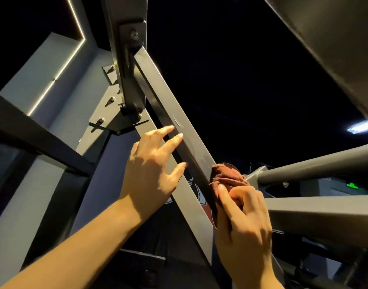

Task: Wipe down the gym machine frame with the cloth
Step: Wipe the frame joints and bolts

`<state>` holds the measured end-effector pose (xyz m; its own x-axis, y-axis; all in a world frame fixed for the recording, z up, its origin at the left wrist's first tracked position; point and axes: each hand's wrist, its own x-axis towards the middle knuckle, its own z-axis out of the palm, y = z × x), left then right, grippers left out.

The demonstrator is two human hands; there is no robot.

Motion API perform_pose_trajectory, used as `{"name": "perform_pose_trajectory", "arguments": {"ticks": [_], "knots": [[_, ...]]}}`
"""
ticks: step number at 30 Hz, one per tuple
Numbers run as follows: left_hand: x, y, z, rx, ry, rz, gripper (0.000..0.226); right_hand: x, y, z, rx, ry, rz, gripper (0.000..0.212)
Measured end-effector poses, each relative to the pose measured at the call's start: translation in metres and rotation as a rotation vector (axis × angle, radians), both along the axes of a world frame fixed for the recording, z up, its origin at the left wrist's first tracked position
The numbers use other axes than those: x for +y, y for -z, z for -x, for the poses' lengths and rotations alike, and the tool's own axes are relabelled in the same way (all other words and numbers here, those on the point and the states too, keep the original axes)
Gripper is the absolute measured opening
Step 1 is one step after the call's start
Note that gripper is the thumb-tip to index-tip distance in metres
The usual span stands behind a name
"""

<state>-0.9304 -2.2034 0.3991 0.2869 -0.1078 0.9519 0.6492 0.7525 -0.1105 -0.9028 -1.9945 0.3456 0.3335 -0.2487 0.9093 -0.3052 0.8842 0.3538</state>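
A grey diagonal frame bar (pixel 168 101) of the gym machine runs from a bolted bracket (pixel 131 65) at the top down to the bottom right. My right hand (pixel 244 222) grips a bunched reddish-brown cloth (pixel 224 176) and presses it against the right face of the bar. My left hand (pixel 151 163) is raised with fingers spread and straight, its fingertips touching the bar's left edge just above the cloth. The view looks steeply upward.
A gusset plate with several bolts (pixel 108 113) joins the bar to a crossbeam (pixel 39 138) at the left. Round and square tubes (pixel 314 165) reach in from the right. A wide dark beam (pixel 333 44) crosses the upper right. A light strip (pixel 60 65) glows on the ceiling.
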Motion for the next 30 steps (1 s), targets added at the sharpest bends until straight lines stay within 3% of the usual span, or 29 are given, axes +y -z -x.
{"name": "perform_pose_trajectory", "arguments": {"ticks": [9, 16, 24, 30], "knots": [[-0.036, -0.031, -0.009, -0.060, 0.118, -0.185, 0.063, -0.113, -0.116, 0.000, 0.038, -0.099, -0.040, 0.030], [-0.047, -0.064, -0.006, 0.003, 0.075, -0.117, 0.063, -0.053, -0.060, 0.007, 0.095, -0.015, -0.065, 0.035], [-0.068, -0.087, -0.001, 0.004, -0.112, -0.062, 0.060, -0.126, -0.145, 0.001, 0.071, -0.059, -0.095, 0.031], [-0.070, -0.083, -0.003, -0.023, -0.058, -0.027, 0.062, -0.065, -0.077, 0.003, 0.128, 0.009, -0.143, 0.050]]}}
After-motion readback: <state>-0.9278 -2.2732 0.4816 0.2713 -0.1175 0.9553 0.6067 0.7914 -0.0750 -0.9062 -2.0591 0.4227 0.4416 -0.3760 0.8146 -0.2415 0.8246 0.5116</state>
